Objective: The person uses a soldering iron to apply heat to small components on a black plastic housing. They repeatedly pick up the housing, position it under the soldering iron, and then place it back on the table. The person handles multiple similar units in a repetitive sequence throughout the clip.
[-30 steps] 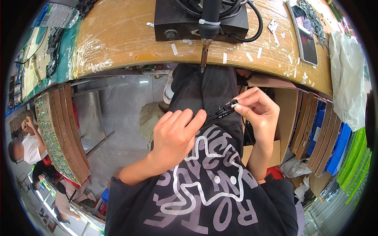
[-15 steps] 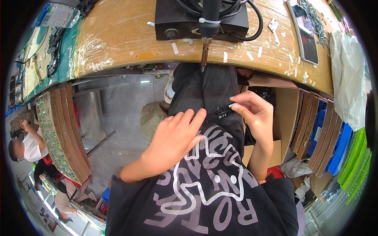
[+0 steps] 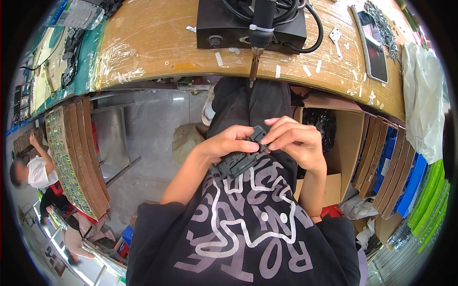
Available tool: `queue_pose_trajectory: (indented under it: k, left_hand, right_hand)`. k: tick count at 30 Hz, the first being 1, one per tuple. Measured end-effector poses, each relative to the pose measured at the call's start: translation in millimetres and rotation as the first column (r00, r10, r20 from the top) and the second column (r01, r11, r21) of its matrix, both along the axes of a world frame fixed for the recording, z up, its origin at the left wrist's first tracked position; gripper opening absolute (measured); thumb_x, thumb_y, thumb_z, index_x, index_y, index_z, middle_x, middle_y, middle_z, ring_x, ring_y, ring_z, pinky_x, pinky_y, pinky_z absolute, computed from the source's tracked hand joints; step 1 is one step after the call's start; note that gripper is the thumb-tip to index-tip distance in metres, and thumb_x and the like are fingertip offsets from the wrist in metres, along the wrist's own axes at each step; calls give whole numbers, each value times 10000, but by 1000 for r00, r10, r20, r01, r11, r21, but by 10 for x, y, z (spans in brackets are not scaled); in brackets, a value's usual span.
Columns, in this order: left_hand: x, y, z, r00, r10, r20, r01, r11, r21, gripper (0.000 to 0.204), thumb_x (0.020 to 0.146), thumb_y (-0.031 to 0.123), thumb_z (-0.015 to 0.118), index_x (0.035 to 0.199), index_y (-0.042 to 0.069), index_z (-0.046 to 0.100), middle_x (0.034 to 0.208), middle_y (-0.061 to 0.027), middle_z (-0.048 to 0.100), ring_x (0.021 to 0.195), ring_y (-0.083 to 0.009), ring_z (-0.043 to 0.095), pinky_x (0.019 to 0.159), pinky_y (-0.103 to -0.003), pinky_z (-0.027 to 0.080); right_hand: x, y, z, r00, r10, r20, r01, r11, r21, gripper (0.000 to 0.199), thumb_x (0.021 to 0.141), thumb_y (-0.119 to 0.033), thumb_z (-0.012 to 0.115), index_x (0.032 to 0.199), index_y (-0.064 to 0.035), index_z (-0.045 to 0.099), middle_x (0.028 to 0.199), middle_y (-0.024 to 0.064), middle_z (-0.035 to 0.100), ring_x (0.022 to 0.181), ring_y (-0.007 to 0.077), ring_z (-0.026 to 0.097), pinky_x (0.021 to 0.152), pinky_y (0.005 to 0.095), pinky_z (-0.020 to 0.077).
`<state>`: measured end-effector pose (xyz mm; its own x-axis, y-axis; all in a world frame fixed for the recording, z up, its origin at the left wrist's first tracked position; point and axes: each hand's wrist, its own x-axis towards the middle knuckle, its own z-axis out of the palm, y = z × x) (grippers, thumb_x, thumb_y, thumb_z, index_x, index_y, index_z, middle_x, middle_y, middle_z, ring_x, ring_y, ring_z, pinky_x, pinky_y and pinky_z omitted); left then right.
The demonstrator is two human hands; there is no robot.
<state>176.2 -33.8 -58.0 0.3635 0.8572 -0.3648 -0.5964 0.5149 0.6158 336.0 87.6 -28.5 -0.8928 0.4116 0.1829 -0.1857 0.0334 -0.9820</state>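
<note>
A black moulded plastic part (image 3: 234, 166), long and uneven with cut-outs, is held over my lap in front of the shirt. My left hand (image 3: 229, 143) is closed round its middle, thumb on top. The fingers of my right hand (image 3: 298, 140) pinch at the part's upper right end, close to the left fingertips. Those fingertips hide whether a smaller piece sits between them. Beyond my hands, a soldering iron (image 3: 257, 35) with a black handle and metal tip points down past the bench edge.
A black box with cables (image 3: 250, 35) stands on the film-covered wooden bench (image 3: 152, 52). A phone (image 3: 372, 47) and a white plastic bag (image 3: 422, 100) are on the right. An open cardboard box (image 3: 343, 143) with black parts is beside my right leg. People sit far left.
My left hand, empty before, now grips the larger black plastic part. My right hand has come left to meet it, from holding a small black piece over the lap.
</note>
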Motion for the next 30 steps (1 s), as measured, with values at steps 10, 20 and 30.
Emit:
queue_pose_trajectory:
  k: [10,20,30]
  left_hand:
    - [131,57,235,764,493,-417,-473,867,158,144,840,143,473,940,40,470,823,10,499,703,-29,442,616,-181,379]
    - [132,238,392,559,660,-502,-617,735,280,139,856,102,445,958,11,417,773,-1,477,665,-27,419,572,-182,365]
    - [114,224,456,609,636,-474,-599,760,251,134,860,110,438,950,14,418,774,7,470,655,-18,416,562,-171,363]
  right_hand:
    - [-222,-199,17,925,-281,257,370,825,-428,229,794,-40,543,1003,18,470,864,109,551,740,160,564,641,266,499]
    - [-223,-276,119,923,-40,384,268,783,-561,207,766,-41,582,931,16,470,664,42,545,540,99,552,434,204,462]
    - [-211,-336,174,933,-85,349,283,773,-567,193,763,-13,572,918,26,463,653,48,537,515,107,550,418,203,451]
